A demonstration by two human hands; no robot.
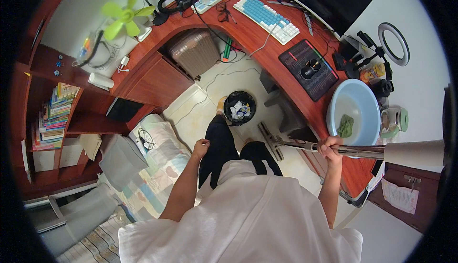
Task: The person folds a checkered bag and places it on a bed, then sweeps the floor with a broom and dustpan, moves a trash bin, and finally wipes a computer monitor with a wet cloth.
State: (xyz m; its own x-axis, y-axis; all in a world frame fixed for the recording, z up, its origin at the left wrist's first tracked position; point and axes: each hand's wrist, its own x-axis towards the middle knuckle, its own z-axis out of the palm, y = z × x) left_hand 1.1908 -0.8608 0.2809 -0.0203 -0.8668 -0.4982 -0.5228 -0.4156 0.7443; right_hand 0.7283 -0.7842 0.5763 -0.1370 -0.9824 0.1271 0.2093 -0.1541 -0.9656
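Note:
My right hand is closed around the metal pole of a mop, whose flat head rests on the floor by my feet. The pole's pale upper part runs off to the right. My left hand hangs over my left thigh with its fingers curled together and nothing seen in it. A light blue plastic basin stands on the desk beyond my right hand, with a green cloth inside. Between my left foot and the mop head is a black-lined waste bin holding crumpled tissues.
The curved red-brown desk bears a keyboard, a mouse pad and a ring light. Under it stands a suitcase. A cable crosses the floor. A bed lies to the left, beside a bookshelf.

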